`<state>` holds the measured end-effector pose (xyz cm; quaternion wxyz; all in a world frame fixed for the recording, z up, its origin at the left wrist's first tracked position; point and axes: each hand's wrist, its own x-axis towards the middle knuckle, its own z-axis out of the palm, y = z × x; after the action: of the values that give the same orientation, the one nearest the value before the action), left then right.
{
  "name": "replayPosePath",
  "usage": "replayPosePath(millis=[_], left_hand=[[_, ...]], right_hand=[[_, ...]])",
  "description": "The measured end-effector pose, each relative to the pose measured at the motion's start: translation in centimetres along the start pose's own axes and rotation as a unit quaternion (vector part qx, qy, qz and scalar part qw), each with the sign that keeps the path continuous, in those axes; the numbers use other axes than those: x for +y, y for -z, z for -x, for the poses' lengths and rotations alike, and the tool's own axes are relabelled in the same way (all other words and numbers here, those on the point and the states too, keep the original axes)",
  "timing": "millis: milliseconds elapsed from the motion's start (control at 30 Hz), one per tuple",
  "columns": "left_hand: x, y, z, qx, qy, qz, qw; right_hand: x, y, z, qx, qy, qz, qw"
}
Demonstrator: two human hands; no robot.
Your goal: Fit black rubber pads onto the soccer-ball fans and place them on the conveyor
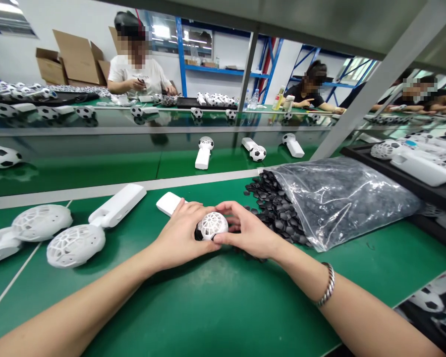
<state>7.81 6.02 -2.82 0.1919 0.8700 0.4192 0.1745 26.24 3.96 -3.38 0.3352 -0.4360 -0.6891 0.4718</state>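
My left hand (182, 233) is wrapped round a white football-patterned fan head (214, 224) with a grille on its face. The fan's white handle (169, 203) sticks out beyond the left fingers. On the right side of the same fan head, my right hand (250, 232) closes its thumb and fingers on the rim. A black patch shows at the head's left edge. Close behind the right hand, loose black pieces (282, 213) spill from a clear plastic bag (349, 198). Two plain white fans (76, 245) lie on the green table at the left.
Football-patterned fans (258, 152) lie on the green belt (134, 158) beyond the table edge. A black tray of white fans (423, 166) stands at the right. A slanted metal post (379, 74) rises behind the bag. Several people sit across the line.
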Motion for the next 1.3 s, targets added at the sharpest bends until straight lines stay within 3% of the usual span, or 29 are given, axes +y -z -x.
replayPosePath(millis=[133, 267, 333, 400, 467, 600, 733, 800, 867, 1000, 1033, 1100, 1300], left_hand=[[0.2, -0.2, 0.2, 0.014, -0.003, 0.019, 1.0], [-0.3, -0.5, 0.4, 0.018, -0.001, 0.02, 1.0], [-0.6, -0.5, 0.4, 0.026, 0.006, 0.019, 0.999], [-0.7, -0.2, 0.3, 0.018, 0.006, 0.018, 1.0], [-0.5, 0.1, 0.4, -0.015, 0.009, 0.021, 1.0], [0.5, 0.2, 0.8, -0.081, 0.05, 0.048, 0.994], [0.9, -0.3, 1.2, -0.054, 0.056, 0.077, 0.994], [0.6, -0.1, 1.1, -0.068, 0.039, 0.1, 0.992], [0.2, 0.3, 0.9, -0.094, 0.019, 0.122, 0.988], [-0.2, 0.9, 0.6, -0.097, 0.01, 0.139, 0.985], [-0.1, 0.9, 0.6, -0.095, 0.013, 0.14, 0.986], [0.0, 0.9, 0.6, -0.095, 0.014, 0.144, 0.985], [0.3, 0.5, 0.7, -0.091, 0.017, 0.17, 0.981]], right_hand=[[0.2, -0.5, 0.1, 0.016, 0.004, -0.028, 0.999], [0.6, 2.1, -0.6, 0.022, 0.015, 0.08, 0.996], [1.1, 4.3, -1.0, 0.085, -0.007, 0.222, 0.971], [1.7, 6.0, -1.4, 0.138, -0.043, 0.342, 0.928], [2.2, 6.7, -1.6, 0.139, -0.066, 0.409, 0.899], [2.4, 5.8, -1.9, 0.083, -0.032, 0.511, 0.855], [2.0, 4.8, -2.1, 0.073, -0.021, 0.543, 0.836], [1.9, 4.8, -2.0, 0.077, -0.023, 0.548, 0.833], [1.5, 4.8, -1.7, 0.079, -0.014, 0.525, 0.848], [-0.2, 4.0, -0.4, 0.051, 0.051, 0.294, 0.953], [-0.7, 3.7, -0.1, 0.036, 0.072, 0.238, 0.968], [-1.5, 3.1, 0.5, 0.003, 0.117, 0.192, 0.974], [-2.1, 2.5, 0.9, -0.071, 0.202, 0.204, 0.955]])
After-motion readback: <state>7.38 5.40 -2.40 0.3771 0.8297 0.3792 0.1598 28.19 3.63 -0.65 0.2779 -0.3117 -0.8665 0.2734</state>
